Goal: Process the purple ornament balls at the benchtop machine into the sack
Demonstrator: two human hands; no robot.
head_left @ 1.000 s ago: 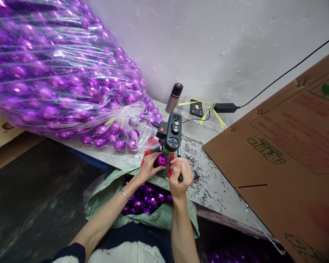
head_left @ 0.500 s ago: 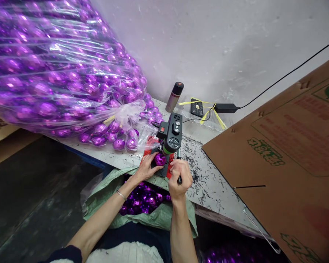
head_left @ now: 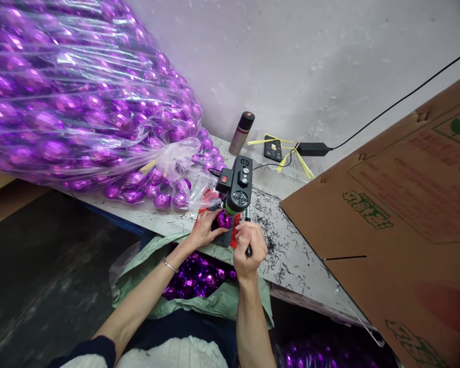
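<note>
A shiny purple faceted ball (head_left: 224, 220) sits under the head of a small black bench drill press (head_left: 239, 185). My left hand (head_left: 206, 228) grips the ball from its left, thumb and fingers around its sides. The fist of my right hand (head_left: 252, 244) is wrapped round the black-gripped lever (head_left: 248, 250) on the machine's right side. Part of the ball is hidden beneath the drill head. Under the machine lies a red mat (head_left: 235, 230).
At the left a large clear bag (head_left: 80, 112) bulges with purple balls. A green sack (head_left: 145, 268) of them hangs at the table edge. Black shavings (head_left: 279, 240) litter the table. Behind stand a bottle (head_left: 241, 134), phone (head_left: 273, 148) and power adapter (head_left: 313, 149); a cardboard box (head_left: 398, 204) fills the right.
The view has shifted slightly. The drill head now sits a little lower over the ball, covering more of its top. Both hands keep their holds.
</note>
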